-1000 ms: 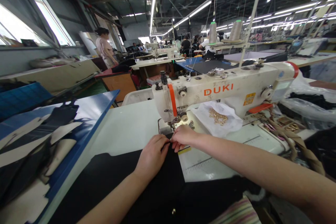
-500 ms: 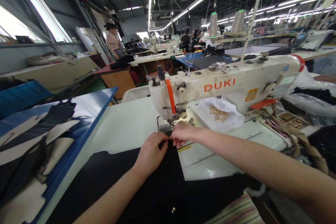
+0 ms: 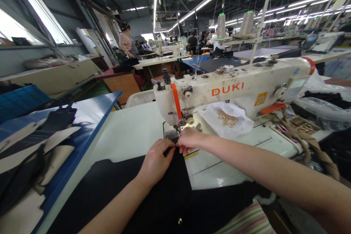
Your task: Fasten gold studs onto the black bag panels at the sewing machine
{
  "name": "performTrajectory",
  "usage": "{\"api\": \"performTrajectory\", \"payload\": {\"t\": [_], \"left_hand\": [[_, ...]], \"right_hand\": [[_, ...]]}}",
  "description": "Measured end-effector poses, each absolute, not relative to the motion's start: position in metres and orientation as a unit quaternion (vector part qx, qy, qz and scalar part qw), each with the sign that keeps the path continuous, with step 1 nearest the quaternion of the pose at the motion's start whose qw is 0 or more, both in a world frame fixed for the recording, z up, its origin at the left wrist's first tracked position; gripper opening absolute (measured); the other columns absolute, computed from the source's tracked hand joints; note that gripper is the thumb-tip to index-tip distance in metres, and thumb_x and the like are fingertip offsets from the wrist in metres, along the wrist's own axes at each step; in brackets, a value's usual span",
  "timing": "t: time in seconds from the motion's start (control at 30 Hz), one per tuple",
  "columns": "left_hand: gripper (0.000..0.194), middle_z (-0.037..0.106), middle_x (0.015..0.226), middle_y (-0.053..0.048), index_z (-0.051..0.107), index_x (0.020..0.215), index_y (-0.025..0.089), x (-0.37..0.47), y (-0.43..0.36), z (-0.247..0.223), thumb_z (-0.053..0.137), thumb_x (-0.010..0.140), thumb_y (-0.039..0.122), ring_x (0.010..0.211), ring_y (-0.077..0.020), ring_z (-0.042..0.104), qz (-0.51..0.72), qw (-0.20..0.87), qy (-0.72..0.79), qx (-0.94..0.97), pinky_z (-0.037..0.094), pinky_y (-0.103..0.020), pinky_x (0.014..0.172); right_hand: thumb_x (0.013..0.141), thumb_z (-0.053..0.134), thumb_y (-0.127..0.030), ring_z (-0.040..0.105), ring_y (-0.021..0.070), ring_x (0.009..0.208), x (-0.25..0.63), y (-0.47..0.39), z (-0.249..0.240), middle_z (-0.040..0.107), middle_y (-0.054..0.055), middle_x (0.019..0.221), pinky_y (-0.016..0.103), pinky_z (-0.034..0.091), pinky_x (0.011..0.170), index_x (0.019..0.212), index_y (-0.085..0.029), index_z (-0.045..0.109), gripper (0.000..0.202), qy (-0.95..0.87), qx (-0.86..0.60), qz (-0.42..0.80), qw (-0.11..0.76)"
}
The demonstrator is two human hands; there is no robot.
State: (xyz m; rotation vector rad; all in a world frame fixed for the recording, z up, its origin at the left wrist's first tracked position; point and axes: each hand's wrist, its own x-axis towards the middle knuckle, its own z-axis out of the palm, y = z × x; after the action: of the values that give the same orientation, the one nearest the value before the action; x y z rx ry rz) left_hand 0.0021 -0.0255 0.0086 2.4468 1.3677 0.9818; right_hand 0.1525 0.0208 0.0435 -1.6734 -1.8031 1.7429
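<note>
Black fabric (image 3: 167,186) lies flat on the table (image 3: 131,131), its edge pinched between left hand (image 3: 156,161) and right hand (image 3: 189,140). Fingertips meet just before the sewing machine (image 3: 233,91) needle, apparently to steady the seam.

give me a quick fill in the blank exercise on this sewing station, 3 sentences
1. The left hand and right hand pinch the edge of a ____ fabric in front of the needle.
2. The orange word on the sewing machine reads ____.
3. The clear plastic bag under the machine arm holds small ____-coloured metal pieces.

Missing words: black; DUKI; gold
</note>
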Motion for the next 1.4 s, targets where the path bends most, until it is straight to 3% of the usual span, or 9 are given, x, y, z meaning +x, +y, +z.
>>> {"api": "performTrajectory", "payload": {"t": [0.27, 0.4, 0.5, 0.73, 1.1, 1.27, 1.4], "left_hand": [[0.014, 0.066, 0.081, -0.004, 0.061, 0.075, 0.019, 0.003, -0.025, 0.006, 0.051, 0.081, 0.012, 0.078, -0.0172, 0.062, 0.337, 0.049, 0.422, 0.84, 0.052, -0.031, 0.072], [0.014, 0.065, 0.08, -0.004, 0.061, 0.074, 0.018, 0.004, -0.025, 0.006, 0.051, 0.08, 0.01, 0.079, -0.0178, 0.061, 0.328, 0.037, 0.417, 0.847, 0.053, -0.032, 0.073], [0.015, 0.064, 0.079, -0.004, 0.06, 0.073, 0.019, 0.005, -0.024, 0.005, 0.051, 0.08, 0.01, 0.079, -0.018, 0.06, 0.325, 0.042, 0.419, 0.846, 0.052, -0.033, 0.073], [0.012, 0.064, 0.079, -0.003, 0.06, 0.074, 0.019, 0.005, -0.024, 0.003, 0.053, 0.079, 0.01, 0.078, -0.0175, 0.059, 0.336, 0.048, 0.419, 0.842, 0.052, -0.032, 0.073], [0.014, 0.062, 0.078, -0.004, 0.057, 0.075, 0.019, 0.007, -0.024, 0.01, 0.048, 0.083, 0.012, 0.078, -0.0184, 0.057, 0.275, 0.027, 0.422, 0.863, 0.051, -0.033, 0.072], [0.015, 0.062, 0.079, -0.004, 0.057, 0.077, 0.019, 0.005, -0.024, 0.011, 0.046, 0.084, 0.011, 0.079, -0.018, 0.057, 0.265, 0.021, 0.418, 0.869, 0.051, -0.032, 0.072], [0.015, 0.062, 0.079, -0.004, 0.057, 0.078, 0.019, 0.005, -0.024, 0.009, 0.046, 0.084, 0.011, 0.078, -0.0177, 0.057, 0.281, 0.018, 0.407, 0.869, 0.051, -0.033, 0.072]], "right_hand": [[0.081, 0.052, -0.011, 0.059, 0.0114, 0.044, 0.153, 0.023, 0.042, 0.062, 0.002, 0.051, 0.019, 0.047, 0.046, 0.057, -0.013, 0.056, 0.024, -0.674, -0.547, 0.494, 0.042], [0.083, 0.052, -0.017, 0.066, 0.0207, 0.078, 0.168, 0.013, 0.038, 0.07, 0.009, 0.079, 0.029, 0.049, 0.071, 0.077, -0.013, 0.065, 0.015, -0.761, -0.524, 0.368, 0.104], [0.086, 0.049, -0.017, 0.058, 0.0241, 0.101, 0.184, -0.001, 0.032, 0.066, 0.01, 0.099, 0.036, 0.04, 0.088, 0.089, -0.016, 0.067, 0.018, -0.814, -0.491, 0.272, 0.149], [0.089, 0.05, -0.016, 0.051, 0.0184, 0.082, 0.195, -0.017, 0.009, 0.06, 0.005, 0.081, 0.028, 0.039, 0.072, 0.086, -0.016, 0.066, 0.017, -0.92, -0.351, 0.03, 0.175], [0.088, 0.052, -0.015, 0.049, 0.019, 0.084, 0.193, -0.013, 0.006, 0.058, 0.004, 0.084, 0.03, 0.042, 0.075, 0.097, -0.017, 0.065, 0.016, -0.943, -0.292, -0.024, 0.158], [0.095, 0.041, -0.017, 0.052, 0.0179, 0.096, 0.213, -0.022, 0.021, 0.063, 0.007, 0.099, 0.032, 0.041, 0.088, 0.102, -0.013, 0.063, 0.024, -0.973, -0.154, -0.096, 0.14], [0.096, 0.035, -0.013, 0.057, 0.0162, 0.093, 0.221, -0.028, 0.027, 0.066, 0.009, 0.102, 0.032, 0.043, 0.088, 0.108, -0.01, 0.061, 0.03, -0.977, -0.056, -0.137, 0.152]]}}
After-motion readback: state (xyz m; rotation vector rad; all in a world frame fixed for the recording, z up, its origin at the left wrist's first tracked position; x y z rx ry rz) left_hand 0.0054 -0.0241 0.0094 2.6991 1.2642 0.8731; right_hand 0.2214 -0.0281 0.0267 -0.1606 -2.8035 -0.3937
